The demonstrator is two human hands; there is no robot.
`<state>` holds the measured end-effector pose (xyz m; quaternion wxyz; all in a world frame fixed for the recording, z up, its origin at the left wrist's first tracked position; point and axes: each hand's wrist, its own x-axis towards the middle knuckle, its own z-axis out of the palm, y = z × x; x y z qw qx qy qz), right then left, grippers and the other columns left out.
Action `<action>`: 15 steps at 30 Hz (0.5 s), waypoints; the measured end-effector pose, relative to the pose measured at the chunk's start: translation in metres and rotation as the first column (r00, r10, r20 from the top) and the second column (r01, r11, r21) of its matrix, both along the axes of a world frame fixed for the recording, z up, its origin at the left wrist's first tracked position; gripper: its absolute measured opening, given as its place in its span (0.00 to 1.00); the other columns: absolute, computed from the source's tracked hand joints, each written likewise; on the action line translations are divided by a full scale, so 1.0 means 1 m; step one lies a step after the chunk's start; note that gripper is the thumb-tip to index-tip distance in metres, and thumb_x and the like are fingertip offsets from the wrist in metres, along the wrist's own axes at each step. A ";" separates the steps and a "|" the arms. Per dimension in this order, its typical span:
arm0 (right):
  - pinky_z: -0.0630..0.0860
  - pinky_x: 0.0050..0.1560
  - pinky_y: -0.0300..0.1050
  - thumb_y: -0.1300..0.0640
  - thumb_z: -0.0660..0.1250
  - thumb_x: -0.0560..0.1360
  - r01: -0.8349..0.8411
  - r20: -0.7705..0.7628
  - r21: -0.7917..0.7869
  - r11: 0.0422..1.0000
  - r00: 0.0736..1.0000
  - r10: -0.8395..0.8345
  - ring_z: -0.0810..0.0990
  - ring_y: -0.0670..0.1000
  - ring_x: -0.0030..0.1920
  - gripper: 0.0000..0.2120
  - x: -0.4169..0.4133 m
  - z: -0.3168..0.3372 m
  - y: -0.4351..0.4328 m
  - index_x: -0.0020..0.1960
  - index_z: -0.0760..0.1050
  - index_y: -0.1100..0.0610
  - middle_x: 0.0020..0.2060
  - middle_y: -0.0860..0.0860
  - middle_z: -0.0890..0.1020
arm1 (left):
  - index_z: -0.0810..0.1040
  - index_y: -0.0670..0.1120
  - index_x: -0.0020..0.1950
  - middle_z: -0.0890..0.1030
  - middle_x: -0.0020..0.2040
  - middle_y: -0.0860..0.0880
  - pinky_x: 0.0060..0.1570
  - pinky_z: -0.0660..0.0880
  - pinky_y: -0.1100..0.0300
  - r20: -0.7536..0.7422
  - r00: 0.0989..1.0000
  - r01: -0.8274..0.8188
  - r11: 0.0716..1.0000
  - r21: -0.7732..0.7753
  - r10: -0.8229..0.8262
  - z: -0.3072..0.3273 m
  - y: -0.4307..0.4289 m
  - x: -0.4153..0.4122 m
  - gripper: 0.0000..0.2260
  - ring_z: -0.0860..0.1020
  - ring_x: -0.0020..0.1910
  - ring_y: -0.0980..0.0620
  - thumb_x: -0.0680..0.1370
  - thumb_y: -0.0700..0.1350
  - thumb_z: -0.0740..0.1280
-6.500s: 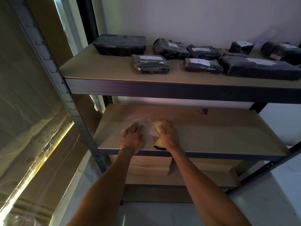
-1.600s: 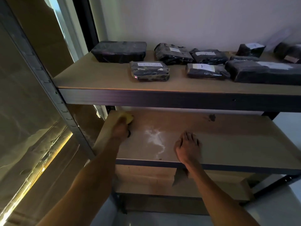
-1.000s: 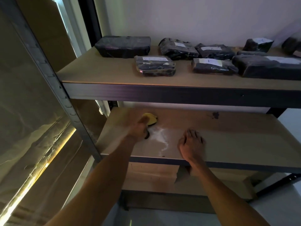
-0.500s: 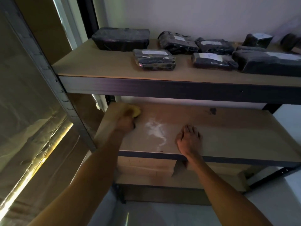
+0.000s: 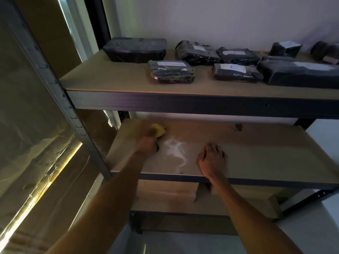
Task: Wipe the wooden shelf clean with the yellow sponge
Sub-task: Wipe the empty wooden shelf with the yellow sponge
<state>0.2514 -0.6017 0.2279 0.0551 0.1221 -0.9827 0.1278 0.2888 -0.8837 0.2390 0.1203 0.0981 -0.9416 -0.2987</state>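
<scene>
Left hand (image 5: 148, 143) swings the sponge (image 5: 159, 130) back toward the white smear (image 5: 174, 152)!

Half a second ago the sponge sat further left. Now it's just beside the smear, at the shelf's (image 5: 266, 154) back left, and the left hand, blurred, grips it from above. The right hand (image 5: 211, 159) hasn't budged: fingers spread, palm flat near the front edge, right of the smear. A dark spot (image 5: 238, 127) marks the back. Black parcels (image 5: 171, 71) sit on the upper shelf (image 5: 113, 79), with boxes (image 5: 165, 191) below.

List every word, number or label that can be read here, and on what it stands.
No text is readable.
The white labels on the dark wrapped packages on the upper shelf are too blurred to read.
</scene>
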 end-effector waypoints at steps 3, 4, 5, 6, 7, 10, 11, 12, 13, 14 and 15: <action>0.63 0.68 0.57 0.47 0.48 0.76 -0.003 -0.016 -0.020 1.000 1.000 0.003 0.67 0.60 0.70 0.27 0.001 0.001 0.002 0.69 0.69 0.59 0.69 0.57 0.72 | 0.82 0.46 0.62 0.82 0.58 0.41 0.68 0.69 0.42 0.031 0.993 0.089 0.876 0.474 -0.118 -0.040 0.039 -0.015 0.25 0.78 0.58 0.39 0.78 0.65 0.66; 0.63 0.68 0.58 0.47 0.48 0.76 -0.006 -0.015 -0.029 1.000 1.000 0.005 0.67 0.60 0.70 0.27 0.002 0.001 0.002 0.68 0.69 0.58 0.69 0.57 0.72 | 0.83 0.47 0.58 0.83 0.52 0.41 0.61 0.72 0.44 0.050 0.994 0.067 0.892 0.448 -0.100 -0.017 0.050 0.001 0.27 0.79 0.51 0.41 0.76 0.68 0.66; 0.63 0.68 0.58 0.47 0.48 0.76 -0.009 -0.017 -0.029 1.000 1.000 0.009 0.66 0.60 0.70 0.27 0.002 0.001 0.002 0.69 0.69 0.58 0.69 0.56 0.72 | 0.84 0.48 0.55 0.83 0.48 0.41 0.57 0.75 0.45 0.121 0.993 -0.060 0.920 0.387 0.014 -0.009 0.045 0.007 0.25 0.81 0.48 0.42 0.76 0.69 0.65; 0.63 0.68 0.57 0.48 0.49 0.77 -0.011 -0.018 -0.026 1.000 1.000 0.010 0.66 0.60 0.70 0.26 0.002 0.001 0.002 0.69 0.69 0.58 0.70 0.56 0.71 | 0.83 0.50 0.55 0.84 0.47 0.44 0.54 0.76 0.49 0.183 0.977 -0.163 0.943 0.289 0.112 -0.039 0.006 -0.004 0.22 0.81 0.47 0.44 0.79 0.66 0.63; 0.63 0.69 0.57 0.48 0.50 0.77 -0.009 -0.012 -0.024 1.000 1.000 0.009 0.66 0.60 0.71 0.25 0.001 0.001 0.002 0.69 0.69 0.58 0.70 0.56 0.71 | 0.81 0.53 0.59 0.82 0.51 0.49 0.53 0.77 0.53 0.175 0.954 -0.285 0.920 0.268 0.244 -0.072 -0.034 -0.022 0.19 0.81 0.50 0.46 0.81 0.63 0.60; 0.64 0.68 0.57 0.48 0.50 0.77 0.003 0.006 -0.027 1.000 1.000 -0.003 0.66 0.60 0.70 0.25 -0.001 0.001 -0.001 0.68 0.69 0.58 0.69 0.56 0.71 | 0.67 0.58 0.75 0.73 0.69 0.50 0.63 0.75 0.50 0.170 0.878 -0.459 0.888 0.024 0.448 -0.113 -0.117 -0.014 0.26 0.76 0.66 0.41 0.80 0.68 0.53; 0.64 0.68 0.57 0.48 0.50 0.76 0.007 0.009 -0.028 1.000 1.000 -0.007 0.66 0.60 0.70 0.25 -0.001 0.001 -0.002 0.68 0.69 0.58 0.69 0.56 0.72 | 0.65 0.50 0.78 0.70 0.73 0.46 0.67 0.72 0.46 0.134 0.887 -0.447 0.895 0.010 0.441 -0.103 -0.116 -0.004 0.25 0.72 0.69 0.38 0.83 0.58 0.58; 0.64 0.68 0.57 0.48 0.50 0.76 0.009 0.014 -0.030 1.000 1.000 -0.008 0.66 0.60 0.70 0.25 -0.001 0.001 -0.002 0.68 0.69 0.58 0.69 0.56 0.72 | 0.63 0.43 0.78 0.67 0.75 0.41 0.68 0.69 0.45 0.117 0.885 -0.448 0.892 -0.049 0.451 -0.074 -0.088 0.014 0.24 0.71 0.69 0.36 0.83 0.47 0.61; 0.64 0.68 0.57 0.49 0.50 0.77 0.007 0.014 -0.026 1.000 1.000 -0.007 0.66 0.60 0.70 0.25 0.000 0.000 -0.001 0.68 0.69 0.59 0.69 0.57 0.71 | 0.61 0.39 0.78 0.65 0.76 0.39 0.68 0.68 0.45 0.118 0.899 -0.410 0.905 -0.116 0.422 -0.023 -0.042 0.040 0.26 0.71 0.69 0.35 0.81 0.40 0.63; 0.63 0.68 0.57 0.49 0.51 0.77 0.006 0.011 -0.021 1.000 1.000 -0.006 0.66 0.60 0.71 0.24 -0.001 -0.001 -0.001 0.69 0.69 0.59 0.69 0.57 0.71 | 0.60 0.39 0.79 0.65 0.76 0.38 0.65 0.69 0.45 0.113 0.918 -0.358 0.917 -0.177 0.380 0.002 -0.007 0.054 0.28 0.74 0.66 0.34 0.79 0.38 0.64; 0.63 0.68 0.57 0.49 0.52 0.78 0.006 0.008 -0.017 1.000 1.000 -0.005 0.65 0.60 0.71 0.24 -0.002 -0.001 -0.001 0.69 0.69 0.59 0.70 0.57 0.70 | 0.59 0.40 0.79 0.66 0.75 0.38 0.62 0.71 0.45 0.129 0.920 -0.343 0.919 -0.196 0.371 0.011 0.018 0.057 0.29 0.76 0.63 0.34 0.79 0.37 0.65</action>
